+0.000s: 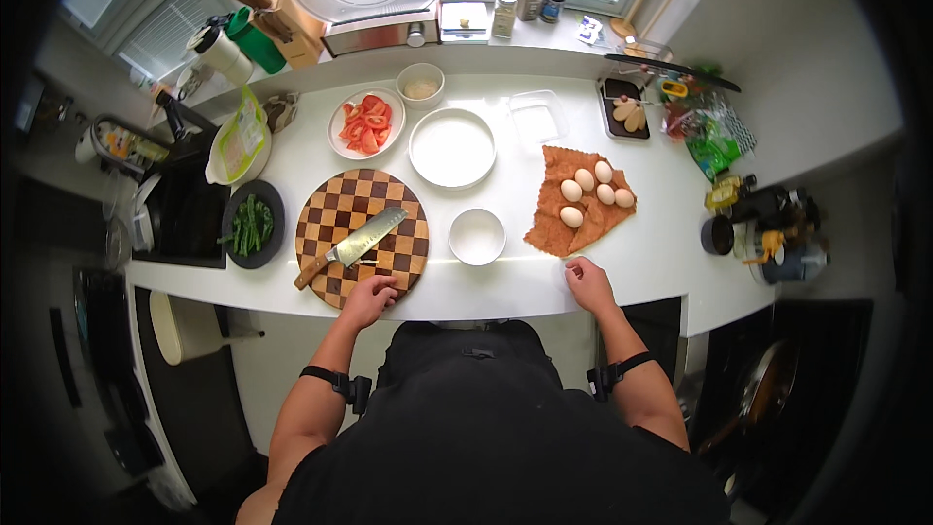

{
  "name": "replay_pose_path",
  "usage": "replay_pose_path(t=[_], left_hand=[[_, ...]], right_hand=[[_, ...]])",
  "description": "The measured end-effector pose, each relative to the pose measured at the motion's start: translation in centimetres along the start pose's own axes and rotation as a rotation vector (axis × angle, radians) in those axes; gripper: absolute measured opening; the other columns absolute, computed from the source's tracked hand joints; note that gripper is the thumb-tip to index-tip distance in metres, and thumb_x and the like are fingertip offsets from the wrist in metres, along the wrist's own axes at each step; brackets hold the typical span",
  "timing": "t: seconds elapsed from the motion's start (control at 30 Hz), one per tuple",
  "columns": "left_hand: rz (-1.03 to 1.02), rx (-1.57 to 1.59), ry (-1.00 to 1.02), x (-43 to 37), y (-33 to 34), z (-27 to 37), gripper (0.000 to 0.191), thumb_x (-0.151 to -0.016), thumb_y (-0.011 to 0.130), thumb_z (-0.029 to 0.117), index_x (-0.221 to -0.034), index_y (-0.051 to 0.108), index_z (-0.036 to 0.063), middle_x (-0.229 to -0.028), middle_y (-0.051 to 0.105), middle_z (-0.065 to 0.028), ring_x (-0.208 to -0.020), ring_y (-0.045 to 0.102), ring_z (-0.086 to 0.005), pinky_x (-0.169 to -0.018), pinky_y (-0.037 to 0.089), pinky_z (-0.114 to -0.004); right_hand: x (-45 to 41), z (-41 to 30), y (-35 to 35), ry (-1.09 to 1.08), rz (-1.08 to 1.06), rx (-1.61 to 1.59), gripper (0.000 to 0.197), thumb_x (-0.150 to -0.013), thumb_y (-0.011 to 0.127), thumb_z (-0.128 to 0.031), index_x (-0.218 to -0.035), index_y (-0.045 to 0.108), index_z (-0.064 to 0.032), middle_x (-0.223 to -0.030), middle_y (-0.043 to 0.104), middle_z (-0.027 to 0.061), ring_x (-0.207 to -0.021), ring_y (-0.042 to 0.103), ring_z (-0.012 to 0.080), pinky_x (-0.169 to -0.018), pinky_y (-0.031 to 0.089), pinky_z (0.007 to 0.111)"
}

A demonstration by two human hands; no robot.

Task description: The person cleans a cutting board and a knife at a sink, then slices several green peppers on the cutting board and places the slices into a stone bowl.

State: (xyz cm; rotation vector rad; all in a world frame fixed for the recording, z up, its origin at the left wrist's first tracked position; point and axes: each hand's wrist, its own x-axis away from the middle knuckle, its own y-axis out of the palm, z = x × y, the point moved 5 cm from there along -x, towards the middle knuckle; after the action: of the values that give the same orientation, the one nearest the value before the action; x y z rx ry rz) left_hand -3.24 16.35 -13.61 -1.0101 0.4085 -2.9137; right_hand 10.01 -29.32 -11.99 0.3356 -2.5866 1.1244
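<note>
My left hand (370, 299) rests at the near edge of a round checkered wooden cutting board (339, 208), fingers loosely bent and holding nothing visible. A knife (357, 244) with a patterned blade and wooden handle lies diagonally across that board, just beyond the hand. On the white counter, my right hand (589, 284) is loosely curled, with nothing visible in it. Just past it lies a brown cloth (550, 222) bearing several eggs (572, 216). Between the hands, a little farther off, stands a small white bowl (477, 236). Behind this bowl sits a larger round white dish (452, 148).
Tomato pieces fill a plate (333, 133). Green vegetables lie on a dark plate (277, 237) near the sink (193, 211). A small bowl (420, 82) and clear plastic container (538, 117) stand at the back. Bottles (723, 192) crowd the right; a knife block (299, 33) stands behind.
</note>
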Motion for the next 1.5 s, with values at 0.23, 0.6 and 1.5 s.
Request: replay_pose_path(t=[0.23, 0.6, 1.5], left_hand=[[0.219, 0.003, -0.116, 2.8, 0.5, -2.9, 0.033, -0.09, 0.067, 0.016, -0.12, 0.064, 0.0009, -0.094, 0.072, -0.0078, -0.079, 0.069, -0.0154, -0.069, 0.055, -0.029], [0.345, 0.056, -0.488, 11.7, 2.3, -9.9, 0.031, -0.091, 0.067, 0.019, -0.118, 0.064, 0.0036, -0.091, 0.071, -0.0081, -0.075, 0.069, -0.0163, -0.06, 0.052, -0.029], [0.465, 0.384, -0.433, 19.7, -22.9, -33.7, 0.027, -0.095, 0.061, 0.023, -0.117, 0.062, 0.0062, -0.092, 0.07, -0.0071, -0.075, 0.068, -0.0161, -0.06, 0.053, -0.031]], right_hand=[[-3.8, -4.8, -2.5, -0.226, 0.178, 0.065, 0.012, -0.089, 0.061, -0.017, -0.095, 0.063, -0.0064, -0.09, 0.066, 0.0128, -0.086, 0.065, 0.0329, -0.074, 0.052, 0.045], [-5.9, -3.4, -2.8, -0.524, 0.173, -0.123, 0.004, -0.086, 0.06, -0.007, -0.089, 0.062, -0.0049, -0.083, 0.063, 0.015, -0.077, 0.062, 0.0358, -0.069, 0.051, 0.043], [2.8, -1.1, 13.1, 0.287, 0.616, -0.281, 0.014, -0.087, 0.06, -0.017, -0.091, 0.066, -0.0052, -0.079, 0.068, 0.0141, -0.073, 0.066, 0.0304, -0.07, 0.052, 0.04]])
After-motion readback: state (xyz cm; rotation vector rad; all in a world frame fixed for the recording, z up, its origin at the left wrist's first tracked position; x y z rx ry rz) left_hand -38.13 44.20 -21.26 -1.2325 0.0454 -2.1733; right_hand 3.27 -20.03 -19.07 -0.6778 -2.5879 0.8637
